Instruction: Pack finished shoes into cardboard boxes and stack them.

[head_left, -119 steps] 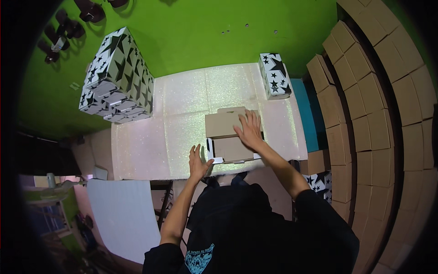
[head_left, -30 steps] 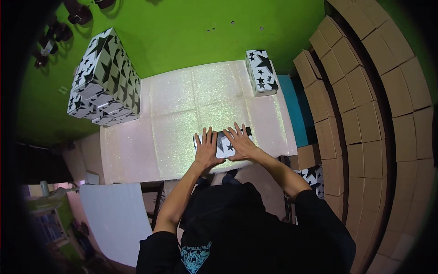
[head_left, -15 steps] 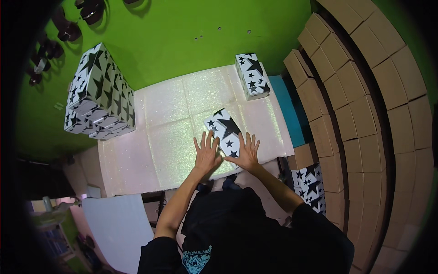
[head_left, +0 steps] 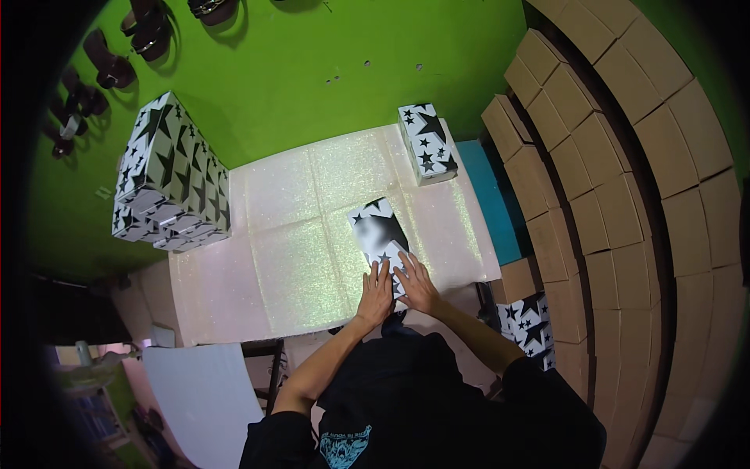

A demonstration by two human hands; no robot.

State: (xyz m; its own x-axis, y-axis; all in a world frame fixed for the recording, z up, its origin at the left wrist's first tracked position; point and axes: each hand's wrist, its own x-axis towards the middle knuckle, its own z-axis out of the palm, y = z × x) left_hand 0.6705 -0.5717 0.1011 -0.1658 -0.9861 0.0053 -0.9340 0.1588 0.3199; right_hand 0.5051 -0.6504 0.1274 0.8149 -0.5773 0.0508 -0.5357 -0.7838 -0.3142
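A white box printed with black stars [head_left: 378, 234] lies flat on the glittery, pale worktop [head_left: 297, 234], near its front edge and a little right of the middle, turned at a slant so that its far end points up and to the left. Both hands press on the box's near end: the left hand [head_left: 376, 295] lies palm down with its fingers [head_left: 380, 273] stretched out flat and close together over the near left corner, and the right hand [head_left: 417, 283] lies just beside it, touching it, fingers spread a little and flat on the lid, gripping nothing. At the far right corner of the worktop stands a second star-printed box [head_left: 426, 142], well apart from the hands. At the far left edge sits a tall stack of star-printed boxes [head_left: 168, 178], several rows piled together. Right of the worktop a teal surface [head_left: 491, 199] shows, and beyond it rows of plain brown cardboard cartons [head_left: 617, 156] curve along the right side. More star-printed boxes [head_left: 530, 324] stand low beside the person's right elbow. Behind the worktop is a bright green wall [head_left: 328, 62], with dark sandals [head_left: 148, 31] hung at its upper left. A white sheet [head_left: 203, 399] lies at lower left.
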